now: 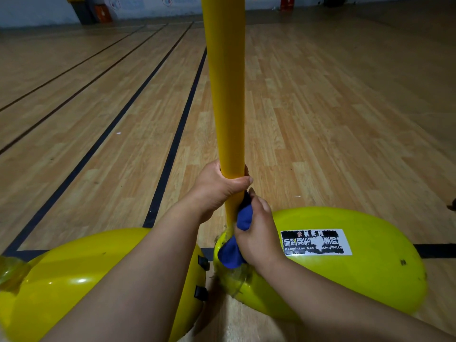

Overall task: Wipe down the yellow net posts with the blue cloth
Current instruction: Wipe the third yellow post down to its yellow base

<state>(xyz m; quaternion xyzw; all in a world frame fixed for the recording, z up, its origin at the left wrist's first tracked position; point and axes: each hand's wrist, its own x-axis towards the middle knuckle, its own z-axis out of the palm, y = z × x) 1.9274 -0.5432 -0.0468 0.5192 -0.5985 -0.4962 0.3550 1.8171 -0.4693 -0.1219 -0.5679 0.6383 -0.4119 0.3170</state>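
A yellow net post (225, 95) rises straight up from the floor in the middle of the view. My left hand (217, 186) grips the post low down, fingers wrapped round it. Just below, my right hand (256, 233) holds a bunched blue cloth (237, 240) against the foot of the post, where it meets the yellow base. Part of the cloth is hidden inside my palm.
Two rounded yellow base halves flank the post, the left half (81, 287) and the right half (357, 265), which carries a black and white label (315, 241). Wooden court floor with black lines (172, 149) stretches ahead to a far wall.
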